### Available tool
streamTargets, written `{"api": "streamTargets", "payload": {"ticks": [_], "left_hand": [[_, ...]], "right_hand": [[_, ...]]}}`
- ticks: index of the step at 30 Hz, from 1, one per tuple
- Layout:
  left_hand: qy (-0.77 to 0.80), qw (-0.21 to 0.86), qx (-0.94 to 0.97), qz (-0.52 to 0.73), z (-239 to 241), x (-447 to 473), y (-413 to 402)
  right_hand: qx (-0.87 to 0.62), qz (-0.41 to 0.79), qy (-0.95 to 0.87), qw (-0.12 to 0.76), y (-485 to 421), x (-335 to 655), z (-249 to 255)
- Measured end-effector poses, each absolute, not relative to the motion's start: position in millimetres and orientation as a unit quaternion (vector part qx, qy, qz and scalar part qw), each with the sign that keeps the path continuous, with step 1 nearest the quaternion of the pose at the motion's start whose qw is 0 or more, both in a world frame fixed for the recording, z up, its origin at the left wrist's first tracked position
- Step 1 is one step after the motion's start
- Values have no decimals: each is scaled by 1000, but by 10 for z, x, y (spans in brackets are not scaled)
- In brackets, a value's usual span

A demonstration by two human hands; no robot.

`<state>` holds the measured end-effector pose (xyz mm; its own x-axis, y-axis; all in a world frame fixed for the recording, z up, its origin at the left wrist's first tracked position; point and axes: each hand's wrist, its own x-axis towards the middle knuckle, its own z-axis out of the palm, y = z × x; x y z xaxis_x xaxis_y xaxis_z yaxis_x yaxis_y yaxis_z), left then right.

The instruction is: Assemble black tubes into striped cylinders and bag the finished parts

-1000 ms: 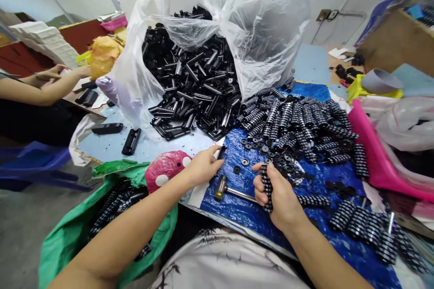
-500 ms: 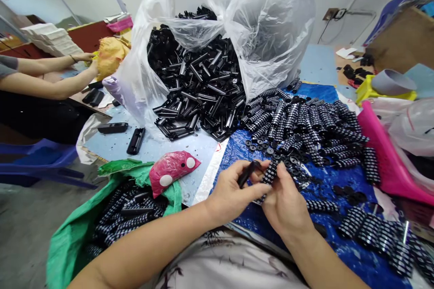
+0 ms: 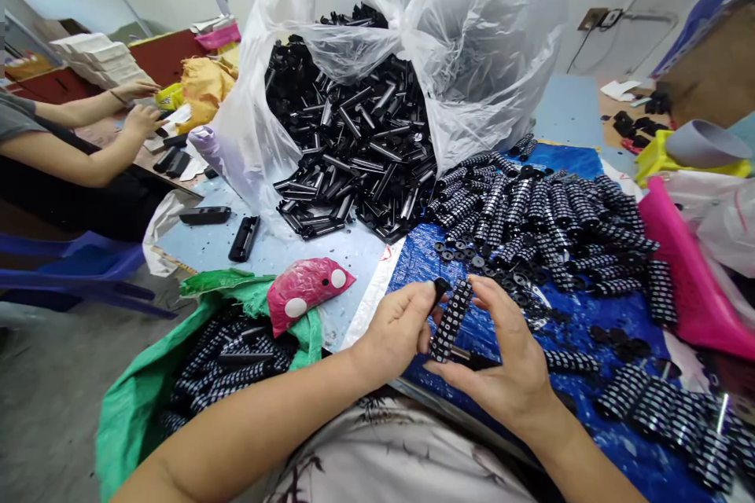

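Note:
In the middle of the head view, a black roller with rows of pale studs (image 3: 453, 320) stands tilted between my hands. My right hand (image 3: 513, 354) spans it lengthwise, thumb at the lower end and fingertips at the upper. A glossy black plastic piece (image 3: 438, 295) is pinched in my left hand (image 3: 392, 334), whose fingertips are close against the roller; whether they also grip it I cannot tell. Behind my right thumb shows a dark rod-like part (image 3: 475, 359), partly hidden. Beyond my hands lie a heap of studded rollers (image 3: 531, 208) and loose black discs (image 3: 472, 258).
A clear plastic bag (image 3: 489, 55) spills black plastic pieces (image 3: 354, 134). Left of me are a green sack (image 3: 118, 401) of rollers and a pink packet (image 3: 307, 291). A pink basket (image 3: 690, 275) stands right. At far left a co-worker's hands (image 3: 141, 118) work at another table.
The roller is now more exposed, with my right hand opened out to span its ends. The view has shifted a little. The co-worker's hands have left the yellow bag.

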<state>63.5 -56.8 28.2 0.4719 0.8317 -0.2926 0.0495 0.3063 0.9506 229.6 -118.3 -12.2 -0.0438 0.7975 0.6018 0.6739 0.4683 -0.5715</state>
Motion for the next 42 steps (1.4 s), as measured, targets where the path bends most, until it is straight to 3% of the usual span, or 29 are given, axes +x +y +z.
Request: {"api": "streamTargets", "payload": {"ticks": [6,12,19,23,26,28,32,37,42], "left_hand": [[436,658,512,338,273,732,-650],[411,713,464,326,295,678,-587],[406,772,410,267,93,535,-469],[424,613,591,309,-17,304,-280],[448,440,748,217,2,101,-93],[454,391,791,123,38,22,7],[447,445,776,21,52,17,98],[444,478,757,29,15,76,106],[425,465,777,-9,62,110,204]], "right_hand": [[-498,-30,-742,449,-1202,2215,-58],[-524,-93,-747,399,-1207,2181,-90],[-557,-7,-748,362,-1292,2177,-251],[-572,-4,-761,308,-1461,2279,-417],[-581,11,-762,286,-1560,2359,-449],[-582,6,-750,316,-1556,2383,-385],[-576,-66,-726,369,-1393,2343,-217],[-566,-19,-776,276,-1252,2265,-191],[-479,-9,-787,389,-1304,2181,-94]]}}
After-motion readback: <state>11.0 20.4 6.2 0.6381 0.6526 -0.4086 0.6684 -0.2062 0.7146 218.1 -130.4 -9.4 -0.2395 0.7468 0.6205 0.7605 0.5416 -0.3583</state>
